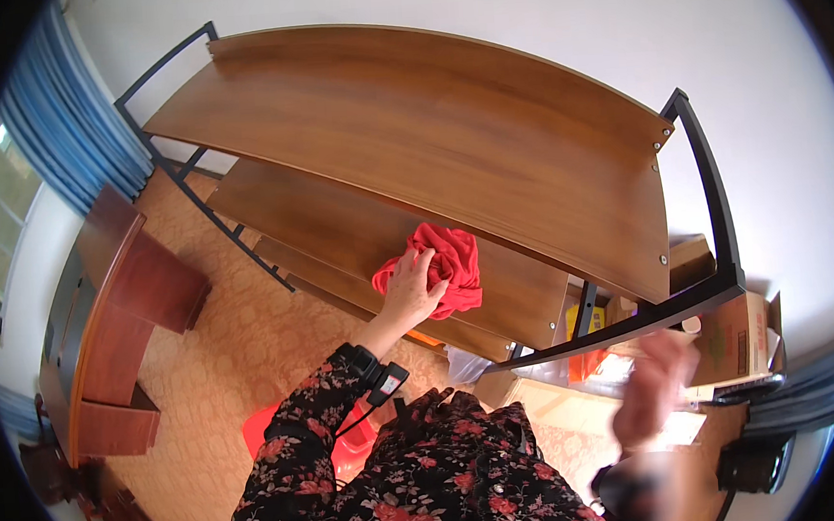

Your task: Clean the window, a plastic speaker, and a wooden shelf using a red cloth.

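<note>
While the left hand (407,292) held the bunched red cloth (455,263), its fingers curled over the near left side, the cloth lay just beyond the fingertips and to their right. It formed a loose wad with no clear long axis, its folds spreading a little past the hand toward the far side. In the view it overlapped the front edge of the upper shelf (427,117) and stood before the middle shelf (280,207); whether it touched either board could not be told. Both boards ran slantwise, from the far left down toward the near right, so their long edges crossed the line of the left forearm.

The left hand was plainly the nearer one, being on the cloth itself. The right hand (652,385) was well apart from it, off to the right, below the black frame (714,195) and near the cardboard box (727,337). It was too blurred to tell how wide its fingers stood or whether it held anything. A red tub (257,428) sat on the floor (199,369), partly behind the left sleeve (299,440).
</note>
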`<act>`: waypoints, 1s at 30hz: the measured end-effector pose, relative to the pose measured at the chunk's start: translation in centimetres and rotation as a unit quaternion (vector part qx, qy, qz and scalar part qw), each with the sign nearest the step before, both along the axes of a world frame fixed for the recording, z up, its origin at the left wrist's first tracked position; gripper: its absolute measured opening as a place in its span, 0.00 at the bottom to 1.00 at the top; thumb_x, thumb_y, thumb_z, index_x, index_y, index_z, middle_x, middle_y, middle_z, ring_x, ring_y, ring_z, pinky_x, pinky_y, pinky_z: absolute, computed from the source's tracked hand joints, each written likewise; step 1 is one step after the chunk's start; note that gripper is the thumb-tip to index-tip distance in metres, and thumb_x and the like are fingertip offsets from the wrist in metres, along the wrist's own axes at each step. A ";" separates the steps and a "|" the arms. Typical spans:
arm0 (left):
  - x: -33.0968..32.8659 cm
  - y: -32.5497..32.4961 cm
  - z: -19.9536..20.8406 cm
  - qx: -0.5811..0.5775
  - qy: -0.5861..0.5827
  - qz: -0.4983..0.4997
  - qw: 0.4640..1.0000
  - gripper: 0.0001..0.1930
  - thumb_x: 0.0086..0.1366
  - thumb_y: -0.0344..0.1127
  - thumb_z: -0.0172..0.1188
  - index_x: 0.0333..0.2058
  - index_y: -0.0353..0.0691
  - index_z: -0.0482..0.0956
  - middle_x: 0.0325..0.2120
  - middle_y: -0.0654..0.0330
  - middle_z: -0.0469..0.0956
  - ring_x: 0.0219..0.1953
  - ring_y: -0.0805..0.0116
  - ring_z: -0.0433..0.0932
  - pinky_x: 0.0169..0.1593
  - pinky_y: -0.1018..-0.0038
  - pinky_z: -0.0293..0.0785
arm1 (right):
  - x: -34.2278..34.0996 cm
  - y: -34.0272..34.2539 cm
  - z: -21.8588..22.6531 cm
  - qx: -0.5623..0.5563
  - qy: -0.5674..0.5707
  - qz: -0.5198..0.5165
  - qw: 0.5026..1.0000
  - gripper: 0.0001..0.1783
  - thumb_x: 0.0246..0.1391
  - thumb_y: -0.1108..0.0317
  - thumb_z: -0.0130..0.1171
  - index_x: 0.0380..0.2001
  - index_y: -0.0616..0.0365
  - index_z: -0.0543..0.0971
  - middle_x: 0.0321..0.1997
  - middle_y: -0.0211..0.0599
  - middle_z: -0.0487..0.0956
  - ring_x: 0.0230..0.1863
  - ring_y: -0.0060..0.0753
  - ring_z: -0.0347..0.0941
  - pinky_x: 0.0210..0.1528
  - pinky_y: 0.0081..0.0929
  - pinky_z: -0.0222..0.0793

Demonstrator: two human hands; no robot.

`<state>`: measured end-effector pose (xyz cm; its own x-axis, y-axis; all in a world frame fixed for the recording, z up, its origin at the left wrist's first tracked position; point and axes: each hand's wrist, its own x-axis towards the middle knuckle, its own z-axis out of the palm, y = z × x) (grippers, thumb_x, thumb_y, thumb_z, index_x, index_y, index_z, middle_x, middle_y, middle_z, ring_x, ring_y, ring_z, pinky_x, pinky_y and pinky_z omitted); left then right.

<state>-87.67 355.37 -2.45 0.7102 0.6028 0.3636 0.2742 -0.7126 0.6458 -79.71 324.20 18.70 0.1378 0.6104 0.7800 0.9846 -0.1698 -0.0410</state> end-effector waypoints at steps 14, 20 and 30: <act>5.5 9.4 -3.3 0.159 0.175 -0.042 0.971 0.32 0.53 0.57 0.59 0.54 0.49 0.67 0.54 0.53 0.65 0.58 0.45 0.59 0.54 0.42 0.56 | 7.2 6.1 7.6 0.150 0.021 -0.082 0.985 0.13 0.60 0.64 0.42 0.32 0.63 0.72 0.53 0.53 0.72 0.58 0.50 0.65 0.62 0.45 0.56; 2.9 20.0 -8.4 0.321 0.141 0.230 0.908 0.30 0.52 0.59 0.58 0.49 0.48 0.75 0.46 0.56 0.75 0.43 0.47 0.75 0.43 0.42 0.65 | 9.0 7.4 6.0 0.283 0.054 -0.014 0.957 0.14 0.63 0.67 0.38 0.30 0.65 0.69 0.39 0.48 0.74 0.50 0.47 0.70 0.58 0.49 0.60; 19.7 -1.4 -9.2 -0.173 -0.019 -0.282 0.944 0.27 0.51 0.56 0.60 0.47 0.48 0.76 0.46 0.57 0.75 0.44 0.49 0.75 0.45 0.40 0.64 | 9.8 9.2 5.3 0.309 0.029 -0.008 0.951 0.13 0.63 0.66 0.38 0.34 0.64 0.70 0.40 0.49 0.75 0.50 0.51 0.70 0.59 0.49 0.60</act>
<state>-67.94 353.99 -11.67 0.9439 0.2209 0.2456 -0.1131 -0.4826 0.8685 -69.92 333.37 24.01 0.1961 0.0355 0.9800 0.9753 -0.1105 -0.1911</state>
